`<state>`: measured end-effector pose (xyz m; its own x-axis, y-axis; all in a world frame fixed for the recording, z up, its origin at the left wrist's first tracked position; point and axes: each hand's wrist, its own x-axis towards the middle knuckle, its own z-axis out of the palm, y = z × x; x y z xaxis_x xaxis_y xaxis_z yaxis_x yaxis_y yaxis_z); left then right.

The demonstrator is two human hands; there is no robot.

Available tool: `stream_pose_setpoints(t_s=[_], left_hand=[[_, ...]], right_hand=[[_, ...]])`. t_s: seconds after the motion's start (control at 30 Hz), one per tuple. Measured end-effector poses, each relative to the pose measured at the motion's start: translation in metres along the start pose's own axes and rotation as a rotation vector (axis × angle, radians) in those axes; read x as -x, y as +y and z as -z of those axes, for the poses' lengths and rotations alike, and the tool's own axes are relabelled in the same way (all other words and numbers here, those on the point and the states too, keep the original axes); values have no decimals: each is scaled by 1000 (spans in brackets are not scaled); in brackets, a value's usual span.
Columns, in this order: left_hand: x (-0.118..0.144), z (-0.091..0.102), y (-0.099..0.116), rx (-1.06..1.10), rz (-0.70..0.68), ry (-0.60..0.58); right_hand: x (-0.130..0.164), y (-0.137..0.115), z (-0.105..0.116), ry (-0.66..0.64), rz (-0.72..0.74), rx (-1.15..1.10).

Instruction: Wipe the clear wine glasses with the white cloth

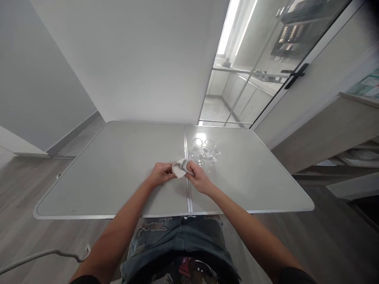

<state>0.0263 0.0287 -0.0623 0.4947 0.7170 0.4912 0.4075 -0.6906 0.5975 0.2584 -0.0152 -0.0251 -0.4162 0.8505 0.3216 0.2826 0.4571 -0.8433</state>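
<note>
1. White cloth (179,169) is pinched between left hand (160,174) and right hand (199,179), over the table (118,173).
2. Glasses (205,152) stand just beyond; perhaps one sits inside the cloth.
3. Wiping seems underway; next calls for a steady grip.

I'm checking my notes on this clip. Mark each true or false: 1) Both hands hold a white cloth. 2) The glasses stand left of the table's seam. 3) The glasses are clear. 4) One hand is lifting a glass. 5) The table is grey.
1) True: the left hand and the right hand both grip the cloth.
2) False: the glasses stand just right of the seam, beyond the hands.
3) True: they are clear stemmed glasses.
4) False: neither hand touches a glass; both are on the cloth.
5) True: the table is grey.
</note>
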Motion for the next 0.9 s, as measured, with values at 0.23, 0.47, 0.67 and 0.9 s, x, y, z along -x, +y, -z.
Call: stream_pose_setpoints(t_s=[0.23, 0.47, 0.67, 0.9], left_hand=[[1, -6, 1, 77, 23, -7], [1, -11, -3, -251, -145, 94], [-1, 4, 7, 266, 178, -141], [0, -2, 5, 224, 87, -147]], right_hand=[[9, 19, 14, -236, 314, 392], [-3, 2, -6, 158, -258, -360], [2, 8, 8, -175, 151, 189], [10, 21, 14, -280, 322, 312]])
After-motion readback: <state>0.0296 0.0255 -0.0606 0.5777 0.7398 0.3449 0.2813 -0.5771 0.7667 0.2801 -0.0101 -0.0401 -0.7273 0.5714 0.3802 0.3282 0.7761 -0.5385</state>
